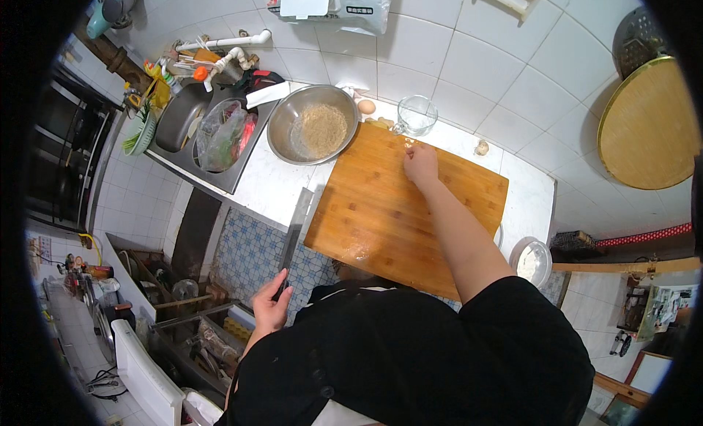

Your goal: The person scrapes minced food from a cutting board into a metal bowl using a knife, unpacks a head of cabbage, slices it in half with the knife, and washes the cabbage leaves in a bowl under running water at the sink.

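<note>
My left hand (273, 301) grips the dark handle of a kitchen knife (296, 228). The blade points away from me, nearly edge-on, left of a wooden cutting board (379, 206). Over the board's far edge is my right hand (422, 165), its fingers curled together beside small pale pieces (409, 142). Whether anything sits between those fingertips is hidden. Just behind this hand stands a clear glass measuring cup (417, 116). Ginger pieces (379, 121) lie by the cup, and an egg (366, 107) rests next to a steel bowl (313, 124) of tan crumbly food.
A garlic bulb (481, 147) lies on the white counter (530, 198) at right. Near its front edge stands a tub of white contents (531, 264). To the left is a double sink (176, 118) with a plastic bag (219, 135). An open drawer (192, 338) juts out lower left.
</note>
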Motion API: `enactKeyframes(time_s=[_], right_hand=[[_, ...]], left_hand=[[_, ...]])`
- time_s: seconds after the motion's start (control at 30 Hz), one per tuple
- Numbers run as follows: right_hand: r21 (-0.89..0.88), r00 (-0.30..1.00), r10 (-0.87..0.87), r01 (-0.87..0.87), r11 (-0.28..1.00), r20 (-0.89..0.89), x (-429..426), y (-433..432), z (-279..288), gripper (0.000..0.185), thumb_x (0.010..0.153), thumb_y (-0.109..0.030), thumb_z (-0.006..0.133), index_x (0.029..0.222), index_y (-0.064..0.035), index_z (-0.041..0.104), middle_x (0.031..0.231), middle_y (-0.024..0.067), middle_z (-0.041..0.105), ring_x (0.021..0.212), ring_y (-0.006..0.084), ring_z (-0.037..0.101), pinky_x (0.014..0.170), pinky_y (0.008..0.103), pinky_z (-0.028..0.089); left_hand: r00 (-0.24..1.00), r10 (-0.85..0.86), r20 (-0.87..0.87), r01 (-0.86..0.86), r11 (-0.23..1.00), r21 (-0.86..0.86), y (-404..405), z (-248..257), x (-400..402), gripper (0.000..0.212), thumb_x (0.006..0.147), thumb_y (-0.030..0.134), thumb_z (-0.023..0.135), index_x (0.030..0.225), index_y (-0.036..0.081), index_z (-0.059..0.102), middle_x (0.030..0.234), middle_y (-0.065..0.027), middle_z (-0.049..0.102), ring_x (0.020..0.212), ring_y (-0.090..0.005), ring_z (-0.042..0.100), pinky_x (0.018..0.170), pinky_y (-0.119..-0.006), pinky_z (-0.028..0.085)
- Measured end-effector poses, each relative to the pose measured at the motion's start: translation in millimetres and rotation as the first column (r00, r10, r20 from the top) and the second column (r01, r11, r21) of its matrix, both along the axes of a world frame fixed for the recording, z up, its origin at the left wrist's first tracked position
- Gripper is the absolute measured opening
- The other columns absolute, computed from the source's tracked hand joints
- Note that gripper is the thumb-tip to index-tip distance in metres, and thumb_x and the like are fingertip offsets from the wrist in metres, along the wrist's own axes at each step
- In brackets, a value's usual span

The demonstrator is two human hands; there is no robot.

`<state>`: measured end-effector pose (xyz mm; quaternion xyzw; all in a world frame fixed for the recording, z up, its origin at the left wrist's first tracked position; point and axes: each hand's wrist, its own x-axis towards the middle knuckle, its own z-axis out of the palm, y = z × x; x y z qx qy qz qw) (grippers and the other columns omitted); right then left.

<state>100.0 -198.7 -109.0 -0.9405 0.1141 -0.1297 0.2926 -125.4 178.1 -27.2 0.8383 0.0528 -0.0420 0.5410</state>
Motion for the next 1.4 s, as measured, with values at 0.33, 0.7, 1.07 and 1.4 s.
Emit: enactKeyframes(time_s=[0.33,0.7,1.07,1.4], right_hand=[[-0.011,0.849,0.456,-0.475,0.880,-0.266,-6.2,19.8,-15.6,0.017,0.074,-0.016,0.057,0.081,-0.0028,0.064,0.093,0.0200,0.060,0.090,0.0323,0.058,0.077,0.0411,0.048],[0.331,0.880,0.416,-0.472,0.817,0.228,36.2,100.8,105.9,0.018,0.075,-0.003,0.051,0.090,-0.0039,0.062,0.097,0.0164,0.060,0.080,0.0317,0.059,0.071,0.0392,0.049],[0.998,0.950,0.308,-0.033,-0.045,0.046,104.0,132.7,95.5,0.025,0.088,-0.006,0.042,0.112,-0.0002,0.047,0.103,0.0173,0.056,0.094,0.0315,0.059,0.076,0.0345,0.053],[0.845,1.000,-0.004,0.012,-0.534,-0.017,94.4,121.9,104.6,0.018,0.092,-0.008,0.038,0.107,0.0012,0.043,0.107,0.0186,0.053,0.103,0.0330,0.054,0.089,0.0396,0.049]], left_hand=[[0.997,-0.070,0.028,0.069,0.997,0.028,-12.7,0.2,13.3,0.038,0.076,0.002,0.067,0.113,0.004,0.060,0.089,-0.0086,0.064,0.079,-0.0101,0.056,0.071,-0.022,0.043],[0.995,0.018,0.093,-0.025,0.996,0.083,-1.9,7.4,-6.0,0.038,0.075,0.005,0.069,0.111,0.005,0.061,0.081,-0.0092,0.063,0.070,-0.0129,0.057,0.066,-0.024,0.044],[0.942,-0.274,0.192,0.132,0.831,0.540,-17.1,15.5,22.6,0.033,0.076,0.016,0.065,0.109,0.021,0.063,0.068,-0.0052,0.053,0.061,-0.0286,0.054,0.053,-0.036,0.046],[0.814,-0.569,0.119,0.319,0.609,0.726,-53.2,-48.4,115.2,0.031,0.078,0.020,0.061,0.109,0.026,0.061,0.079,-0.0065,0.052,0.069,-0.0258,0.056,0.054,-0.037,0.047]])
